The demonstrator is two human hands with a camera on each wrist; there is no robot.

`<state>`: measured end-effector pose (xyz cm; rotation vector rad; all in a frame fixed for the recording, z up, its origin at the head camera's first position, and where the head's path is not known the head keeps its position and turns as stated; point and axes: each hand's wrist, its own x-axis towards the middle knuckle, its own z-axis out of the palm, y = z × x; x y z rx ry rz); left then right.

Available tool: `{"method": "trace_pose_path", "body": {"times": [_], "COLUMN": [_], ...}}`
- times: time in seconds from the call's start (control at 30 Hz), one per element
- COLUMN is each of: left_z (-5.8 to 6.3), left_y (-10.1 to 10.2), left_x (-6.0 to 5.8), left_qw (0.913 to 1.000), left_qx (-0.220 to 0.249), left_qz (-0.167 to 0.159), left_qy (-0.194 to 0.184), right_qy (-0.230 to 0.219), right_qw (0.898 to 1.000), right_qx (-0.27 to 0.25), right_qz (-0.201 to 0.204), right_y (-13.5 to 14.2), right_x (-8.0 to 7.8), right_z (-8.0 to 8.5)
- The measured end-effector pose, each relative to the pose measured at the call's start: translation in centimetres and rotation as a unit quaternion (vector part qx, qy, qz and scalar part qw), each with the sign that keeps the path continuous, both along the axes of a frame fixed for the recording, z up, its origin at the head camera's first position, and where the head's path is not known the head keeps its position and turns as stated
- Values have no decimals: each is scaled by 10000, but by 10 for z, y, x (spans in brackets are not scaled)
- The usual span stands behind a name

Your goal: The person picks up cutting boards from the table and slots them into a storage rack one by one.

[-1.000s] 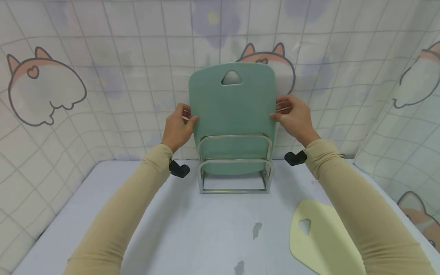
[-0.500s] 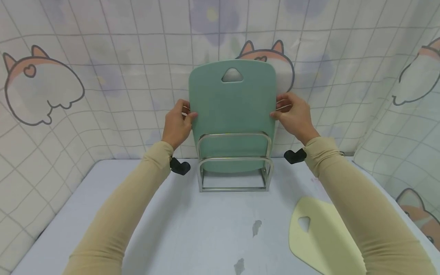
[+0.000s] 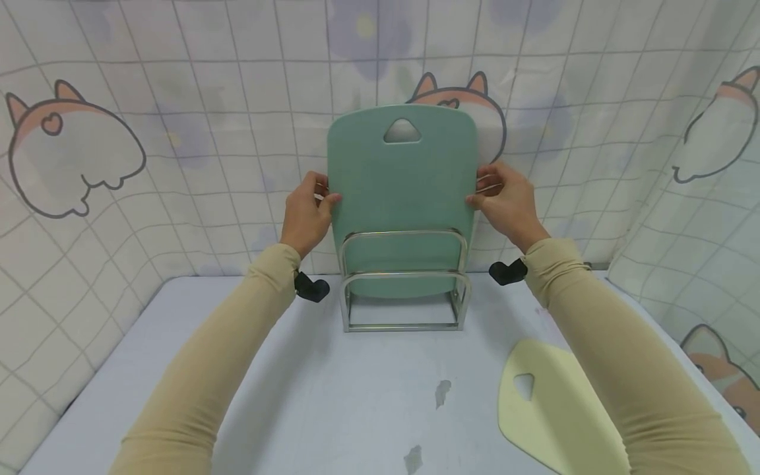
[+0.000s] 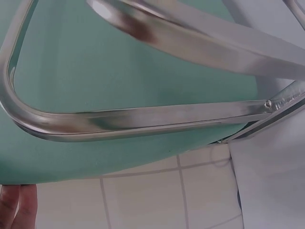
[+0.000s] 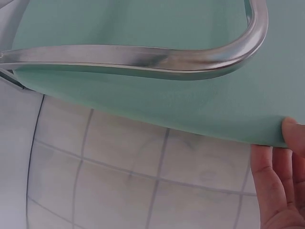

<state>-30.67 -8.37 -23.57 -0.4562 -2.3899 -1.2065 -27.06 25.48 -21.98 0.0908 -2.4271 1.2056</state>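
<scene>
A green cutting board [image 3: 404,181] stands upright in a metal rack [image 3: 406,274], behind two of its rounded bars. My left hand [image 3: 305,214] pinches the board's left edge between thumb and fingers. On the opposite edge, my right hand [image 3: 508,203] grips it the same way. The left wrist view shows the board [image 4: 119,71] behind the rack bars, with only fingertips [image 4: 26,202] at the corner. In the right wrist view the thumb and fingers [image 5: 271,176] hold the board's edge. The far side of the board is hidden.
A pale yellow cutting board [image 3: 549,396] lies flat at the right of the white table [image 3: 344,409], partly under the right forearm. Tile-patterned cloth [image 3: 225,132] with cartoon animals hangs close behind the rack and along both sides.
Both hands keep their hold on the green board's edges, and the board stays in the rack. Only a slight shift of the head view shows.
</scene>
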Motion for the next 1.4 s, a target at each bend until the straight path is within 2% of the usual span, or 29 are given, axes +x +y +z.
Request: {"method": "trace_pose_path", "body": {"times": [0.4, 0.73, 0.9, 1.27, 1.4], "left_z": [4, 5, 6, 9, 8], "left_y": [0, -2, -3, -11, -18], "left_x": [4, 8, 10, 13, 17], "left_qw": [9999, 9993, 9991, 9994, 9997], "left_qx": [-17, -235, -262, -138, -83], "left_qz": [59, -74, -120, 66, 189], "left_qy": [88, -289, -307, -319, -149], "right_qy": [0, -108, -235, -307, -379], "right_qw": [10000, 9997, 9994, 9992, 9989], "right_qx": [45, 186, 235, 266, 259], "right_qz": [35, 66, 72, 9, 45], "right_y": [0, 1, 2, 14, 19], "right_x": [2, 7, 8, 15, 18], "right_z": [0, 3, 5, 9, 10]}}
